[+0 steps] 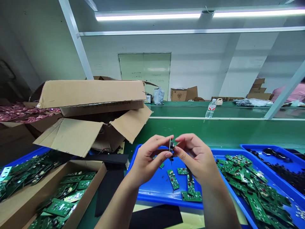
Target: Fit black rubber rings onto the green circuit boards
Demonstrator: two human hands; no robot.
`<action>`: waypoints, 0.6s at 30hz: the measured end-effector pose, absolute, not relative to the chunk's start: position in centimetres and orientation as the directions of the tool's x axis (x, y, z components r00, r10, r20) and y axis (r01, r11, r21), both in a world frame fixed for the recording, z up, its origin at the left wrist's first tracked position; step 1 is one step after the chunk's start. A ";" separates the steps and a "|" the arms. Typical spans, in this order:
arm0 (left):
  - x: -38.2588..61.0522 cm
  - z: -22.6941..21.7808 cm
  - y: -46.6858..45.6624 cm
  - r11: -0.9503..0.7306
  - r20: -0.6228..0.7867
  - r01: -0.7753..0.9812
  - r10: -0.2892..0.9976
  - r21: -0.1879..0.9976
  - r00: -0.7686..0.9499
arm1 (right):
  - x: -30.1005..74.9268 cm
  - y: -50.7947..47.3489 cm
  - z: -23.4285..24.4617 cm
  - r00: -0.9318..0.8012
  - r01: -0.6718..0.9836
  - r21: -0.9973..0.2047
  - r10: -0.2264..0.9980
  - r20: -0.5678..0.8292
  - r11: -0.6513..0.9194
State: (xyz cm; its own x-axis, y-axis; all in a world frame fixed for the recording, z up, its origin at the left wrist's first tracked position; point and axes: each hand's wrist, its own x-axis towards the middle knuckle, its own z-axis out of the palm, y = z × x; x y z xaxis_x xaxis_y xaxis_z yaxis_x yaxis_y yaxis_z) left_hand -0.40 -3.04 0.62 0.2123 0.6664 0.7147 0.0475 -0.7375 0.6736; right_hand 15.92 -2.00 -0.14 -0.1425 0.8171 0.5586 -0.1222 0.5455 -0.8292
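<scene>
My left hand [149, 159] and my right hand [196, 157] meet above a blue tray [157, 190], fingers pinched together. Between the fingertips of both hands sits a small dark component [171, 150] with thin metal leads sticking up. Below the hands, a few small green circuit boards [173, 179] lie loose on the tray's floor. More green boards [250, 181] are heaped in the tray's right part.
A cardboard box [14, 206] of green boards sits at the lower left, and large open cartons [90, 105] stand behind it. A second blue tray [278, 159] with black parts is at the right. A water bottle [210, 109] stands on the green conveyor. A person in pink [289, 93] is far right.
</scene>
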 end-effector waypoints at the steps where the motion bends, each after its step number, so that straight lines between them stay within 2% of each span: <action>1: -0.5 0.7 -3.1 -0.746 0.720 0.066 0.658 0.662 0.221 | 16.0 -2.0 -0.1 -0.157 -0.104 -0.828 0.813 0.560 0.551; 6: -0.5 1.2 -3.4 -0.762 0.706 0.184 0.646 0.621 0.291 | 16.4 -2.0 0.0 -0.124 0.016 -0.799 0.794 0.595 0.601; 11: -0.2 1.5 -3.5 -0.734 0.675 0.225 0.678 0.641 0.289 | 16.3 -2.0 0.1 -0.073 0.225 -0.661 0.688 0.722 0.716; 15: 0.0 1.7 -3.5 -0.652 0.599 0.198 0.754 0.732 0.269 | 16.5 -1.8 0.1 -0.092 0.341 -0.531 0.590 0.803 0.776; 18: 0.1 1.8 -3.4 -0.549 0.505 0.111 0.818 0.828 0.275 | 16.7 -1.7 0.1 -0.101 0.378 -0.472 0.542 0.834 0.796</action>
